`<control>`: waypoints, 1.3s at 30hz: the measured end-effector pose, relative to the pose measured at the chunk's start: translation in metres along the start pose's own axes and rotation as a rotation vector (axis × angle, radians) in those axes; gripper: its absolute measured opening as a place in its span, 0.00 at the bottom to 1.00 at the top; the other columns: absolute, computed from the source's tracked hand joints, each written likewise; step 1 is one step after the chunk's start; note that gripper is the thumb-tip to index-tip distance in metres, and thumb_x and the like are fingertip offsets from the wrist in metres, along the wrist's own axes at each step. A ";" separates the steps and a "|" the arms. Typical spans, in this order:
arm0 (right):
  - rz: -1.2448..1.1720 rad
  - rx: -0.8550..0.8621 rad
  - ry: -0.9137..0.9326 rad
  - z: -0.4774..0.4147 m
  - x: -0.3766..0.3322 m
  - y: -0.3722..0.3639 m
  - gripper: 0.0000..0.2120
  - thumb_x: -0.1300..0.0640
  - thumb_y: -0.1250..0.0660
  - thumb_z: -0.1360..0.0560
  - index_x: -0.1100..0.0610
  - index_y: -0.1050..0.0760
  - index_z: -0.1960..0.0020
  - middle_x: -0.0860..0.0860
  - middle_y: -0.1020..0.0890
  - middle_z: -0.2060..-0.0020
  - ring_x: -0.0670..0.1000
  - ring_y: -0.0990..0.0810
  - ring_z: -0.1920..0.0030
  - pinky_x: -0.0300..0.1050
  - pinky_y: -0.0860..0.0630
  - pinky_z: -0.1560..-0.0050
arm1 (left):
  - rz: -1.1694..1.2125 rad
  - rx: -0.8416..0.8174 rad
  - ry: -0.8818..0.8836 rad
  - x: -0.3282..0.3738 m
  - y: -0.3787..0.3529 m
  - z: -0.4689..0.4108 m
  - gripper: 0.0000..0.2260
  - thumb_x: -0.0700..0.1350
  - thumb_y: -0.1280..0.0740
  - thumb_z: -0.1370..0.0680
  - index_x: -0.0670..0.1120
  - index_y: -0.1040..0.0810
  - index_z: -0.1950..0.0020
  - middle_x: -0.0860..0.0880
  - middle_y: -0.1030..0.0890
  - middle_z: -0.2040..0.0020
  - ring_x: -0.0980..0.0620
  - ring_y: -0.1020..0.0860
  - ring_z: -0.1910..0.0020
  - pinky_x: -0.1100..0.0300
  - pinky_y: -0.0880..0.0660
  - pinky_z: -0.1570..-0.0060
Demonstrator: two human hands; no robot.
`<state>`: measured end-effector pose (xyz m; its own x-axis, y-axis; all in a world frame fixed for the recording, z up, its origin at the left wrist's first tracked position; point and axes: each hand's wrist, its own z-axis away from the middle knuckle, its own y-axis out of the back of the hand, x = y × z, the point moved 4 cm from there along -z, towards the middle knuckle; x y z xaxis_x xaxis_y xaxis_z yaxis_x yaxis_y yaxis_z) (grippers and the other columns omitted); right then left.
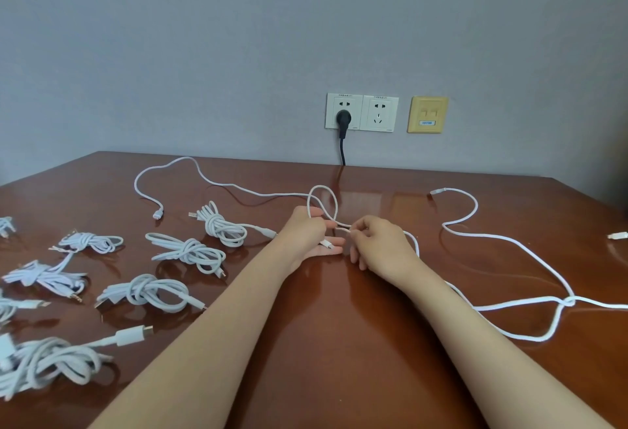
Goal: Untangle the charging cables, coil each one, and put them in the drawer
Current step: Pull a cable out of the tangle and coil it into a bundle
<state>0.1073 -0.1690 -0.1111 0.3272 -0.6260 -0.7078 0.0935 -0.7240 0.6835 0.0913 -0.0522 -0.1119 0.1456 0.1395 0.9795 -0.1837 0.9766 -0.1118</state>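
Observation:
A long white charging cable [217, 182] trails across the brown table [316, 343] from a plug at the left to a raised loop [323, 197] above my hands. My left hand [311, 236] lies palm up, with the cable wound around its fingers and a plug end resting on the palm. My right hand [377, 241] pinches the same cable between thumb and forefinger, just right of the left fingers. A second white cable [475, 235] snakes away to the right and crosses itself in a knot [570, 301]. No drawer is in view.
Several coiled, knotted white cables [190, 252] lie on the left half of the table. A black plug [343, 118] sits in a wall socket behind, its cord dropping to the table's back edge. Another white plug end [616, 235] lies at the far right.

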 end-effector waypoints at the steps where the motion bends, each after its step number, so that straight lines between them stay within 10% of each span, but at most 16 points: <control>1: -0.061 -0.020 -0.029 0.000 0.000 -0.001 0.08 0.66 0.44 0.25 0.57 0.29 0.58 0.51 0.22 0.72 0.47 0.27 0.75 0.35 0.31 0.74 | 0.018 0.003 0.018 0.001 -0.001 0.001 0.21 0.25 0.49 0.23 0.40 0.37 0.33 0.40 0.27 0.44 0.40 0.22 0.52 0.52 0.25 0.53; 9: -0.070 0.006 -0.067 0.001 -0.001 -0.002 0.12 0.64 0.44 0.28 0.52 0.31 0.68 0.50 0.25 0.69 0.52 0.30 0.67 0.42 0.34 0.65 | 0.238 0.244 0.075 0.000 0.001 -0.010 0.19 0.25 0.54 0.25 0.45 0.41 0.42 0.36 0.32 0.37 0.45 0.25 0.66 0.53 0.24 0.57; 15: 0.170 -0.189 0.079 0.010 -0.013 -0.008 0.22 0.67 0.41 0.33 0.45 0.28 0.80 0.39 0.24 0.74 0.47 0.30 0.66 0.40 0.38 0.68 | 0.300 -0.081 0.106 -0.005 0.000 -0.004 0.33 0.20 0.58 0.30 0.39 0.43 0.26 0.33 0.30 0.36 0.40 0.24 0.42 0.58 0.26 0.58; 20: 0.261 -0.188 0.048 0.011 -0.015 -0.003 0.15 0.66 0.40 0.36 0.52 0.30 0.78 0.49 0.28 0.75 0.54 0.29 0.65 0.41 0.36 0.69 | 0.405 -0.105 0.110 -0.008 0.008 -0.009 0.21 0.26 0.56 0.29 0.39 0.26 0.52 0.48 0.29 0.69 0.56 0.30 0.78 0.60 0.27 0.64; 30: 0.222 -0.327 0.111 0.019 -0.023 0.004 0.13 0.63 0.39 0.33 0.53 0.26 0.74 0.43 0.28 0.82 0.43 0.32 0.76 0.39 0.37 0.71 | 0.431 -0.282 0.179 -0.003 0.016 -0.009 0.19 0.55 0.46 0.19 0.45 0.34 0.65 0.52 0.35 0.77 0.59 0.44 0.86 0.70 0.50 0.85; 39: -0.035 -0.337 0.208 0.023 -0.030 0.012 0.21 0.53 0.31 0.27 0.58 0.31 0.75 0.46 0.37 0.81 0.45 0.40 0.78 0.36 0.41 0.73 | 0.572 -0.187 0.235 -0.008 0.014 -0.013 0.23 0.58 0.46 0.20 0.47 0.41 0.70 0.52 0.40 0.79 0.57 0.40 0.85 0.70 0.37 0.85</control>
<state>0.0766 -0.1653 -0.0856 0.4989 -0.5056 -0.7039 0.4000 -0.5862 0.7045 0.1002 -0.0376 -0.1235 0.2877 0.6580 0.6959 -0.1264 0.7463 -0.6535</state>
